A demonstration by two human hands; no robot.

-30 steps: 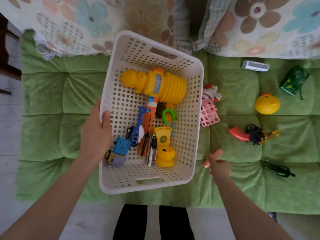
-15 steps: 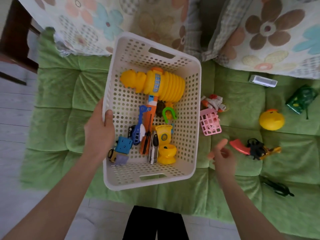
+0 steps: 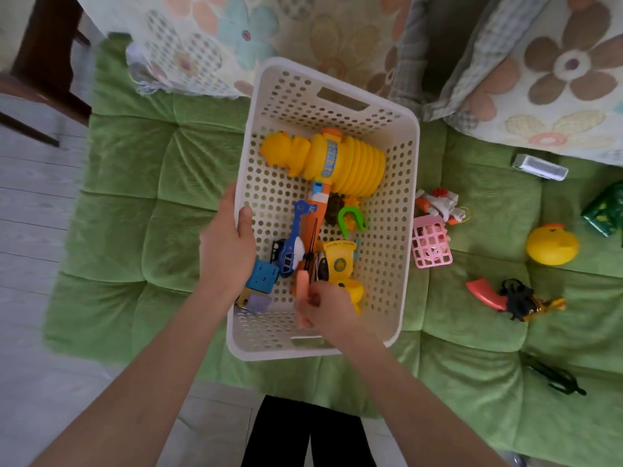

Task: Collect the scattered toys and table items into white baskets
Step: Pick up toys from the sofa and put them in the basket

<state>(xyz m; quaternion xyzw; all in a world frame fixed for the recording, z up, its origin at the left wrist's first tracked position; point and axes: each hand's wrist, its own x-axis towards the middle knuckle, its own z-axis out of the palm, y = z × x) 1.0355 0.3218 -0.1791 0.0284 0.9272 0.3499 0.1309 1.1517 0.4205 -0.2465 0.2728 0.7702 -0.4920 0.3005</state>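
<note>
The left hand [image 3: 226, 244] is clamped on the left rim of the white basket [image 3: 397, 264], which rests on the green sofa [image 3: 151, 197]. Inside it the yellow squeaky hammer [image 3: 337, 163], blue helicopter [image 3: 290, 251] and other toys are already gathered. The right hand [image 3: 325, 306] hovers over the basket's near end, fingers curled together; whether it grips anything cannot be told. Right of the basket, the pink cage toy [image 3: 431, 241], yellow duck [image 3: 552, 244] and red toy pistol [image 3: 512, 298] remain to be collected, so the job seems about half done.

Green tufted sofa [image 3: 141, 203], floral cushions [image 3: 556, 79], dark wooden furniture [image 3: 43, 52] beside.
</note>
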